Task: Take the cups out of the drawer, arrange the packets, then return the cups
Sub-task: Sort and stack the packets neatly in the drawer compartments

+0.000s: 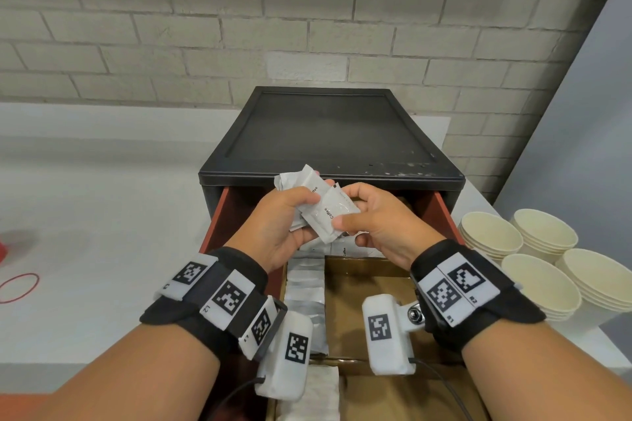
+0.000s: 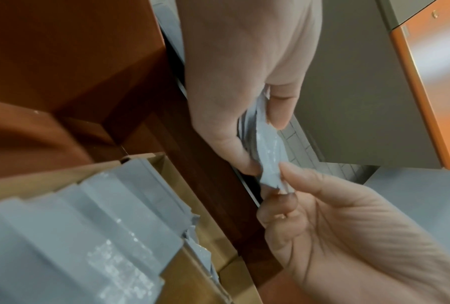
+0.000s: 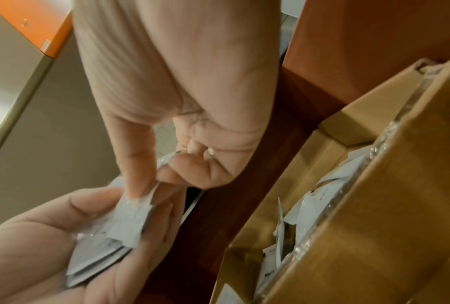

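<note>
Over the open drawer [image 1: 219, 219], my left hand [image 1: 307, 202] grips a small bundle of white coffee packets [image 1: 319, 207]. My right hand [image 1: 349, 210] pinches the front packet of that bundle between thumb and forefinger. In the left wrist view the left hand [image 2: 244, 92] clamps the packets [image 2: 269, 148] edge-on, and the right hand [image 2: 330, 222] holds their lower end. In the right wrist view the right hand [image 3: 151, 176] pinches a packet corner while the bundle [image 3: 109, 242] lies in the left palm. Several stacks of cream paper cups [image 1: 492, 236] stand on the counter, right of the drawer.
Inside the drawer, a cardboard divider [image 1: 362, 270] holds a neat row of packets [image 1: 306, 287] on the left and loose packets [image 3: 293, 224] further back. The black cabinet top [image 1: 328, 133] rises behind my hands. A red rubber band [image 1: 18, 287] lies on the white counter, far left.
</note>
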Action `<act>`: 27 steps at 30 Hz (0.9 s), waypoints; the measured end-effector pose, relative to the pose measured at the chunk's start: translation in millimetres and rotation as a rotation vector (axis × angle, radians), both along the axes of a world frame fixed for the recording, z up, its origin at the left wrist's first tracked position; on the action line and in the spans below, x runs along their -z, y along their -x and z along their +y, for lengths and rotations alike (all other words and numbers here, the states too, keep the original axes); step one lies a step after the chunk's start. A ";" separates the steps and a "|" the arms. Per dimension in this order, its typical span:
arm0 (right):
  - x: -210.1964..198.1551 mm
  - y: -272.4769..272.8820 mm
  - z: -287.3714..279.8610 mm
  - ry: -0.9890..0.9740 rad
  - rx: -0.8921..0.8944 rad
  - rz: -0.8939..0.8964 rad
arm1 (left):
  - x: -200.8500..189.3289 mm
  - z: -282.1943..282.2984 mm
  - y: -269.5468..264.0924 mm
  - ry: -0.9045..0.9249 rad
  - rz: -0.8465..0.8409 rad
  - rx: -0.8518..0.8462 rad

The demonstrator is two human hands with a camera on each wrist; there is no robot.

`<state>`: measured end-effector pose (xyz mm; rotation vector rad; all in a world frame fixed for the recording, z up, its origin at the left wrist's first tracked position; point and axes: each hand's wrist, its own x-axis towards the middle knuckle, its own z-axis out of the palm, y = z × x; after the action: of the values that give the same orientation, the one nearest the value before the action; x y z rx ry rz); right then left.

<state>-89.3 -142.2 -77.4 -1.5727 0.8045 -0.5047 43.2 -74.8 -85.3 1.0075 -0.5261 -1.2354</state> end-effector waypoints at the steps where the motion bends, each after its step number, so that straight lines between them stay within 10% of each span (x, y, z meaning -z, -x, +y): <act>1: 0.4 0.0 -0.5 0.024 0.010 0.016 | -1.0 1.1 0.9 0.001 -0.006 0.016; 27: 0.1 0.1 3.8 0.179 0.105 -0.179 | 0.1 0.7 4.1 -0.272 -0.138 0.020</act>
<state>-89.4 -138.4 -77.5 -1.6270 0.7224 -0.8008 39.2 -74.1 -85.4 1.3274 -0.4836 -1.2842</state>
